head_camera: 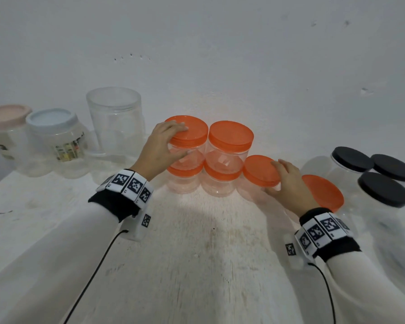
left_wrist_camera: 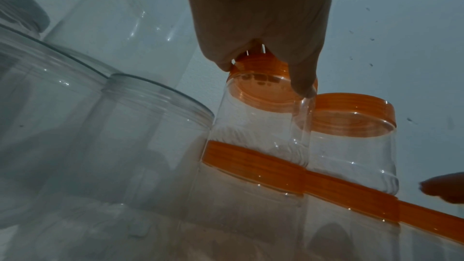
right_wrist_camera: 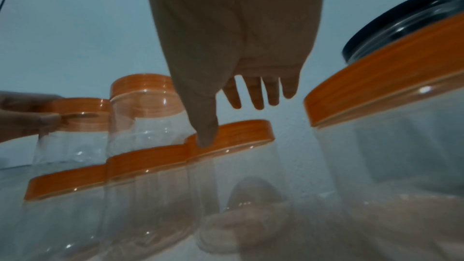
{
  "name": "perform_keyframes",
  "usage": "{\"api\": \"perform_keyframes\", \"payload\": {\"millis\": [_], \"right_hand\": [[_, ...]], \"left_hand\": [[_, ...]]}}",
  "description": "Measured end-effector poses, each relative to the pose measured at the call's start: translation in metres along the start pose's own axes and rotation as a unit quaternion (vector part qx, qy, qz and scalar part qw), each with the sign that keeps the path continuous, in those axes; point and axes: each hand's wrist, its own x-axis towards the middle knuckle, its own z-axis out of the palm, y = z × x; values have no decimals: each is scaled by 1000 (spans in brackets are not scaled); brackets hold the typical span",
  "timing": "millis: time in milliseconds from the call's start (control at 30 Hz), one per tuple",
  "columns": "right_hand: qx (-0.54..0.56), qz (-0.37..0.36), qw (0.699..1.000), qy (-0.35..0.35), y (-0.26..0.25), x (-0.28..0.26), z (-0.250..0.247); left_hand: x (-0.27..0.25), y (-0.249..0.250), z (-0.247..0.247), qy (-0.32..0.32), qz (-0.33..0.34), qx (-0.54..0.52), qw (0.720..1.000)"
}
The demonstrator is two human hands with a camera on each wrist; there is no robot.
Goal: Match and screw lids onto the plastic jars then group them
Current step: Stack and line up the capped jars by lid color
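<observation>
Two jars (head_camera: 229,146) stacked on two, lidless jar (head_camera: 114,120) left.

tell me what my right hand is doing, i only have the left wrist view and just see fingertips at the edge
Observer: The right hand touches the orange lid of the third bottom-row jar, with its fingers straight.
Operator: any more orange ones past that
Observer: Yes, another orange-lidded jar stands by the right wrist.
Operator: anything else over there
Observer: Black-lidded jars stand grouped at the far right.

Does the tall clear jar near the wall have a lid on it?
No, the tall clear jar stands with its mouth open, with no lid on it.
</observation>
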Motion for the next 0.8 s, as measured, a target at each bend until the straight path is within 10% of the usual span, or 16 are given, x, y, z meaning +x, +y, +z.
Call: {"api": "perform_keyframes", "payload": {"millis": [233,800], "right_hand": [[-86,108,990,-36,44,-27,-14],[7,55,989,-135,27,-78,-30]], "left_hand": [[-1,0,0,5,7,6,1000],[-3,5,-3,-4,11,17,1000]]}}
